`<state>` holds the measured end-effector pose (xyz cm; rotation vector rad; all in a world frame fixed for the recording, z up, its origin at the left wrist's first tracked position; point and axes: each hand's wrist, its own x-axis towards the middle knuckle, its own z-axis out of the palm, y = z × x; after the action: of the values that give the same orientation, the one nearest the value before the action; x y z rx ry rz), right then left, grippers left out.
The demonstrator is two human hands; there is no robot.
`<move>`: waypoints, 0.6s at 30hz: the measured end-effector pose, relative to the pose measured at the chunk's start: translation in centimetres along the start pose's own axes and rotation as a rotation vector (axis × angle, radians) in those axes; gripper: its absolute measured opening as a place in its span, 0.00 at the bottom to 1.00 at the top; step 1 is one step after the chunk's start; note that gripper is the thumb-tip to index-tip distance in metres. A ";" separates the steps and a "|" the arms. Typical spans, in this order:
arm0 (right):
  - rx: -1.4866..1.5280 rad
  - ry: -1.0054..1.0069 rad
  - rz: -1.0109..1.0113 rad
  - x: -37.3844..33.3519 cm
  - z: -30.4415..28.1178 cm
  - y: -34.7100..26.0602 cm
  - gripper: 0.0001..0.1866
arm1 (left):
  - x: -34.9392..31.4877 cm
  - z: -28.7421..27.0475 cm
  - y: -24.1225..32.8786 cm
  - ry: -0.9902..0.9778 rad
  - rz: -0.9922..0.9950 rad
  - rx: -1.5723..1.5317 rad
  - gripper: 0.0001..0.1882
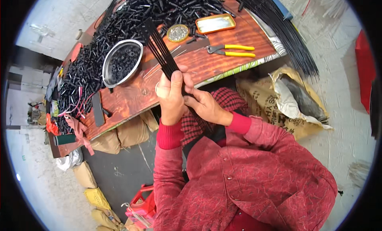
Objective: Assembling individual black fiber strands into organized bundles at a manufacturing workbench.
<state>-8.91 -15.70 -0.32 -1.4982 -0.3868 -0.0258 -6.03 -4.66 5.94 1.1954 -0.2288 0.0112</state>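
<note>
A bundle of thin black rods (pixel 162 52) slants across the front edge of the table, its far ends slightly fanned. My left hand (pixel 172 93) is closed around the bundle near its middle, thumb laid along the rods. Just below it, my right hand (pixel 206 105) also grips the rods, its fingertips close to the left hand. The lower ends run down toward my checked lap. Close to the bundle's far part are a metal bowl (pixel 105 74) of small black pieces and a round dish (pixel 178 33) of small metal parts.
Yellow-handled pliers (pixel 238 50) and a yellow-rimmed tray (pixel 216 24) of thin metal pins lie on the wooden table (pixel 119 105). Piled black tubes (pixel 81 74) cover its far and left sides. Long black rods (pixel 292 44) overhang the right end, above an open sack (pixel 260 97).
</note>
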 end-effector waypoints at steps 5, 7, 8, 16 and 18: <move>0.043 -0.099 0.050 1.5 -2.4 -3.8 0.12 | 1.1 2.1 2.3 0.002 0.111 -0.005 0.13; 0.042 -0.095 0.044 1.6 -2.0 -2.1 0.12 | 1.3 1.5 1.6 0.038 0.100 0.151 0.13; 0.044 -0.101 0.034 1.3 -1.5 -1.1 0.12 | 1.3 0.6 0.3 0.046 0.094 0.162 0.13; 0.131 -0.060 0.053 1.6 1.3 -0.6 0.17 | 0.8 0.1 2.4 0.114 0.044 0.111 0.12; 0.146 -0.069 0.048 1.9 1.7 -0.5 0.17 | 0.8 -0.2 2.6 0.106 0.062 0.128 0.12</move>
<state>-7.68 -13.65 0.65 -1.3663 -0.3995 0.0909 -5.54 -3.55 8.43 1.3105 -0.1739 0.1453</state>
